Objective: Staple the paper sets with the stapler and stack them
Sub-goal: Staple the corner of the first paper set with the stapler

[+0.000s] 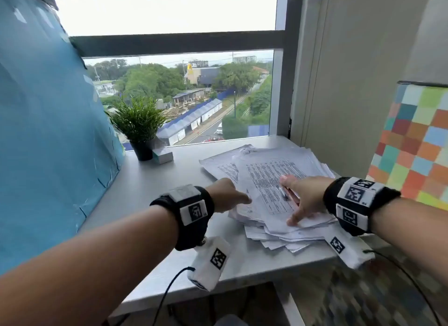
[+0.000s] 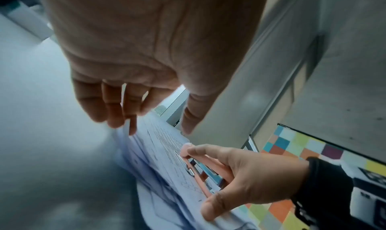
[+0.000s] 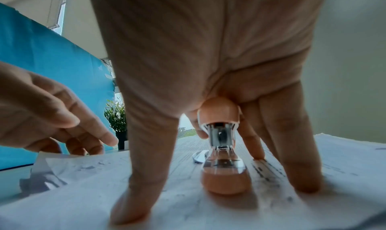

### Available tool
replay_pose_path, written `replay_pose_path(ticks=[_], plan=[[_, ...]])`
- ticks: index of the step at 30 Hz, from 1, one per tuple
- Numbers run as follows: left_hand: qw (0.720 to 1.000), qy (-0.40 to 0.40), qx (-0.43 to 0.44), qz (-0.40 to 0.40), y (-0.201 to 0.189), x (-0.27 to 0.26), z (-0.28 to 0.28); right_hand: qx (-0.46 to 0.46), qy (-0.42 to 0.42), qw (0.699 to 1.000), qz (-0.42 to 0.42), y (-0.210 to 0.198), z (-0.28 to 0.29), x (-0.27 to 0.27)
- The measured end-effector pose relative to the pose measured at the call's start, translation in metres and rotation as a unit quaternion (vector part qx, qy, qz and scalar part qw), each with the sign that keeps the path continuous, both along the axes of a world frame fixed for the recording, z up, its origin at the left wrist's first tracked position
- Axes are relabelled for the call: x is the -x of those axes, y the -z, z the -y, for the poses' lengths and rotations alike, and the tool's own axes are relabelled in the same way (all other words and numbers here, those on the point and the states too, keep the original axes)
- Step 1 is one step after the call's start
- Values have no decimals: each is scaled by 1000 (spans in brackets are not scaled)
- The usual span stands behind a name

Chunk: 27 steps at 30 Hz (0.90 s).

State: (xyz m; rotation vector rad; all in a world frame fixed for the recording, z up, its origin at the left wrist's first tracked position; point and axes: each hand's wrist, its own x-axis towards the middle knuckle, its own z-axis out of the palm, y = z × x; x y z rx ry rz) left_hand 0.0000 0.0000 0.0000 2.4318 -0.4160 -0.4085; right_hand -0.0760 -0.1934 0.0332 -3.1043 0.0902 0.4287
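Note:
A loose pile of printed paper sets (image 1: 266,170) lies on the grey desk (image 1: 169,180). A pink stapler (image 1: 284,193) with metal parts stands on the top sheet. My right hand (image 1: 291,199) arches over it. In the left wrist view its index fingertip lies on the front of the stapler (image 2: 200,167). In the right wrist view the thumb and the other fingers press the paper on either side of the stapler (image 3: 222,172). My left hand (image 1: 236,196) reaches to the pile's left edge. Its fingers (image 2: 117,116) are loosely extended and touch a slightly lifted sheet corner (image 3: 52,161).
A potted plant (image 1: 140,122) and a small box (image 1: 163,154) stand at the back left by the window. A blue board (image 1: 48,131) leans along the left side. A colourful chequered panel (image 1: 417,143) rises at the right. The desk's front edge runs just below the pile.

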Motion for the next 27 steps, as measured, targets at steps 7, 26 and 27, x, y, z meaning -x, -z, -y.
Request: replay_pose_path(ticks=[7, 26, 27], plan=[[995, -91, 40, -3, 1, 0, 22, 7, 4, 1000, 4, 3, 2, -10], [978, -105, 181, 5, -17, 12, 22, -29, 81, 995, 55, -1, 31, -25], [971, -122, 205, 4, -23, 11, 17, -47, 95, 992, 66, -3, 34, -25]])
